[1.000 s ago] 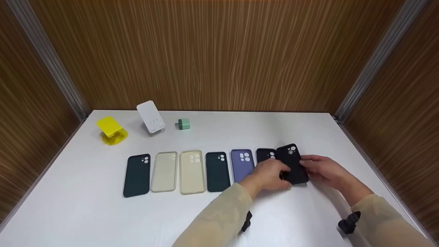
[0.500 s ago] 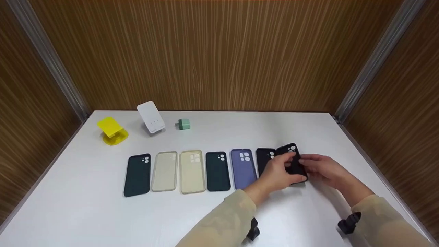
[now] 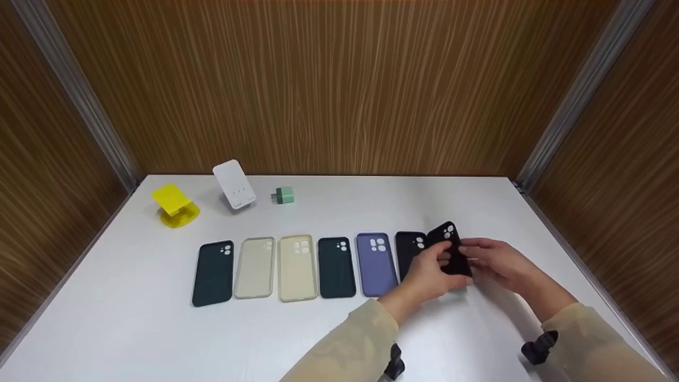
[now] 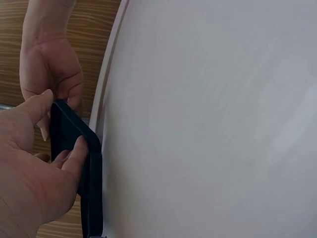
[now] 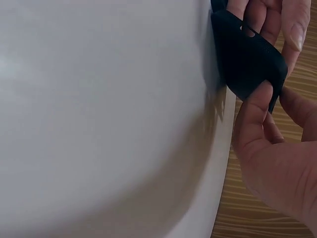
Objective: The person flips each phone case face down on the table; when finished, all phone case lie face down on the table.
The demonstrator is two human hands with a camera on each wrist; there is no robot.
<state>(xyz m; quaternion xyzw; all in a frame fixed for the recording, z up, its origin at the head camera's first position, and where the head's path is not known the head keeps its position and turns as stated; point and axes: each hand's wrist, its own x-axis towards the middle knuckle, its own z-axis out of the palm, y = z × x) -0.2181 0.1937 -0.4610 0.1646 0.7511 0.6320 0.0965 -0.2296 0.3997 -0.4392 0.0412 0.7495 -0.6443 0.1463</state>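
Seven phone cases in all. Six lie in a row on the table: two dark green cases, two clear cases, one purple case and one black case lying flat. The seventh, a second black case, is held up at the right end of the row.

Along the far edge of the table there is one yellow stand, one white charger block and one small green plug.

Two hands are in view, one left hand and one right hand.
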